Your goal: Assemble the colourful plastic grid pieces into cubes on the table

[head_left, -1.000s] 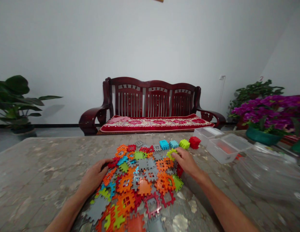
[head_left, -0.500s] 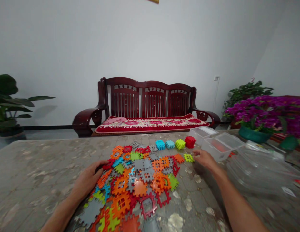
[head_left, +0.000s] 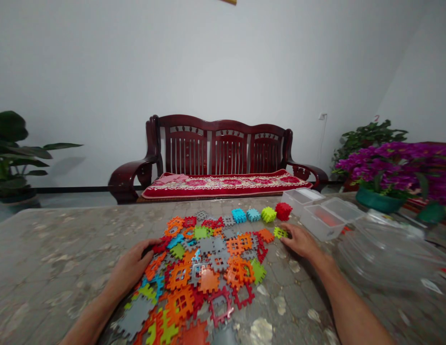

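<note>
My left hand (head_left: 134,261) rests at the left side of a heap of notched plastic tiles (head_left: 208,258). Its fingertips touch a red tile (head_left: 161,245), and the thumb stands apart from the fingers. At the heap's far right, my right hand (head_left: 298,239) has finger and thumb around the right end of a lime-green window tile (head_left: 279,233), which lies on the table. An orange tile (head_left: 266,235) is just left of it. Behind them stand a red tile cube (head_left: 283,211), a lime-green one (head_left: 268,214) and two blue stacks (head_left: 239,215).
On the right of the patterned table (head_left: 64,249) are clear plastic boxes (head_left: 322,222), clear lids (head_left: 384,254) and a pot of purple flowers (head_left: 399,167). A dark wooden bench (head_left: 223,153) with a red cover stands beyond the table's far edge.
My right hand has moved slightly left and closed around the right end of the lime-green window tile. My left hand has stayed in place.
</note>
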`<action>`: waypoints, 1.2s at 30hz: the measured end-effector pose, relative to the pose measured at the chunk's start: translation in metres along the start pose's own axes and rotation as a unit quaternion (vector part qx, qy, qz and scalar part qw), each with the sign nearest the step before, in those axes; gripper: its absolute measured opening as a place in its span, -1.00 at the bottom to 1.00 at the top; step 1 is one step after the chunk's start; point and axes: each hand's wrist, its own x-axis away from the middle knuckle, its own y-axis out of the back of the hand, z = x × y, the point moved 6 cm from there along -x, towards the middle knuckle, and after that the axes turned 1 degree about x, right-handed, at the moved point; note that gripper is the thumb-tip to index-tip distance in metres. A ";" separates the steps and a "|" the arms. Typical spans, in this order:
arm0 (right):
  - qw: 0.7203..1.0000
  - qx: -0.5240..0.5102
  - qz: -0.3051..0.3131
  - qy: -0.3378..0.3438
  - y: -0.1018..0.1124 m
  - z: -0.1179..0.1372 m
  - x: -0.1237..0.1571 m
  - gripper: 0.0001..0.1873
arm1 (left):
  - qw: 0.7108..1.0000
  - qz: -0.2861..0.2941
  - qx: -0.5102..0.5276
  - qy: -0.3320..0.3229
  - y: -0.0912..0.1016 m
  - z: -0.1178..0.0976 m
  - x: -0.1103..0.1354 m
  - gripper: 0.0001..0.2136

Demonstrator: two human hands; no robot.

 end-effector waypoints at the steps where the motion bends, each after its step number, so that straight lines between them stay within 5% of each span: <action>1: 1.000 0.004 -0.011 -0.016 0.001 0.001 0.000 -0.51 | 1.000 0.002 0.001 0.001 0.000 0.000 0.000 -0.57; 10: 0.976 -0.064 -0.159 -0.132 0.028 0.015 -0.021 -0.50 | 1.000 -0.002 -0.003 -0.004 -0.002 0.005 -0.001 -0.58; 20: 0.974 0.081 -0.117 -0.176 0.028 0.039 -0.066 -0.52 | 1.000 -0.011 -0.002 -0.001 0.000 0.004 0.000 -0.60; 36: 0.975 0.121 -0.079 -0.170 0.010 0.035 -0.072 -0.43 | 1.000 -0.015 0.000 -0.006 -0.001 0.005 0.000 -0.59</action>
